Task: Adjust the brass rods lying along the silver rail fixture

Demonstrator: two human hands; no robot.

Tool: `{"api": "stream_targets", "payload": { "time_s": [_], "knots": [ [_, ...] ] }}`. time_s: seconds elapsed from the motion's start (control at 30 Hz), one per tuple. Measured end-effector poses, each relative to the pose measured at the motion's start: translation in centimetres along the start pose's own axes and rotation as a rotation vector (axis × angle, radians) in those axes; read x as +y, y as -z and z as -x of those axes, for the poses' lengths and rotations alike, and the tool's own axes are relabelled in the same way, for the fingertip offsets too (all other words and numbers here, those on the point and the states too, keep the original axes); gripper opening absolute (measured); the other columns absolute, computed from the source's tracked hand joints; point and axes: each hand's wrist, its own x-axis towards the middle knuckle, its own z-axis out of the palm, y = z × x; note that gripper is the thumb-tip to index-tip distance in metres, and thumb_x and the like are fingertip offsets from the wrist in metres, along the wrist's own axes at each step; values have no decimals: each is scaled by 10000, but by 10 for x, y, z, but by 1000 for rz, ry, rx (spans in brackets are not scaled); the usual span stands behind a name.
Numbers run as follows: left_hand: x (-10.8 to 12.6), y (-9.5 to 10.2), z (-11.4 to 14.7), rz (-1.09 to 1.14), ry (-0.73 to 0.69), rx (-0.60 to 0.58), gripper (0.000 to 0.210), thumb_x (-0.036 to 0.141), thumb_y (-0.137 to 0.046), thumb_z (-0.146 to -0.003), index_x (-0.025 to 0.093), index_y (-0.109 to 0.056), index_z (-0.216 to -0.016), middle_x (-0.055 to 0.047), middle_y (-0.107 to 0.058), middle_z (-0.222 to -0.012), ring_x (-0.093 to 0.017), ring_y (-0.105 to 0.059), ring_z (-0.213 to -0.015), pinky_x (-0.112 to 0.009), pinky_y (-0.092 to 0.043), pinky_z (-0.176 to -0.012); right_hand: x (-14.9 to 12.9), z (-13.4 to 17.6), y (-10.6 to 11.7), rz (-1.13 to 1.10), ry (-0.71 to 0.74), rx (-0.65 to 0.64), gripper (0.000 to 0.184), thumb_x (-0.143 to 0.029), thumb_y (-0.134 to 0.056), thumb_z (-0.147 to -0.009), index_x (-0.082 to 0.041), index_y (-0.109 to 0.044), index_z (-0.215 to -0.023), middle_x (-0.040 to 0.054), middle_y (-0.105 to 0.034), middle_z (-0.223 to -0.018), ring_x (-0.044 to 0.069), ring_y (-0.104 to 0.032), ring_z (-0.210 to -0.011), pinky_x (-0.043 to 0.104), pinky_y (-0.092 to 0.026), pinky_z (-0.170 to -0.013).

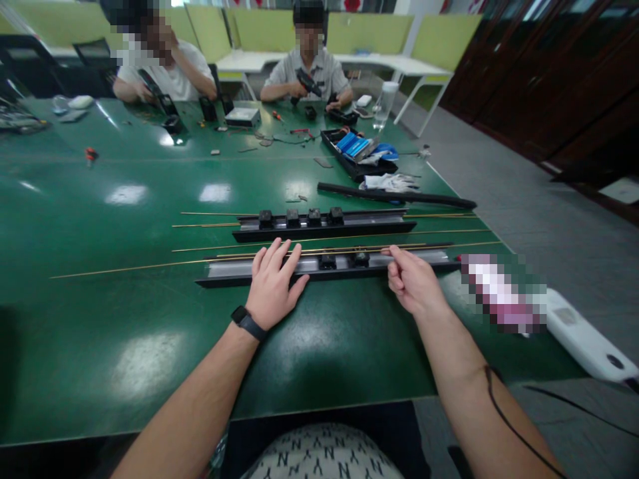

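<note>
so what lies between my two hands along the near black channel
The head view shows two small black blocks in that channel, and thin golden rods.

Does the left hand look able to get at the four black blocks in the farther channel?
Probably yes: from the left hand, the four black blocks lie just past a thin rod, uncovered from above.

Open room is running along the glossy green tabletop [319, 352] before the near long, black, silver-lined channel [229, 267]; leftward, a thin, straight, brass-coloured rod [124, 269] is crossing the way, and beyond, a similar black channel [324, 231] is carrying four boxy black blocks [292, 217].
</note>
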Motion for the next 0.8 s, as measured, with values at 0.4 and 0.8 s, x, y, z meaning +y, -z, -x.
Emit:
{"api": "stream_targets", "payload": {
  "time_s": [0.4,0.8],
  "knots": [
    [0,0,0,1,4,2,594,421,-557,-1000,205,-480,-1548,-154,-497,-1590,-328,-352,-1551,-543,-225,-1274,0,-1,1,-2,13,10,317,-415,-832,-807,-155,-710,-939,-75,-512,-492,39,-341,-309,143,-212,-272],
    [0,0,0,-21,-7,11,585,425,-556,-1006,176,-497,-1533,-158,-502,-1585,-328,-360,-1546,-523,-225,-1276,-1,-2,0,-28,26,74,292,-407,-828,-815,-159,-692,-890,-74,-508,-479,40,-337,-302,144,-209,-266]
  ]
}}
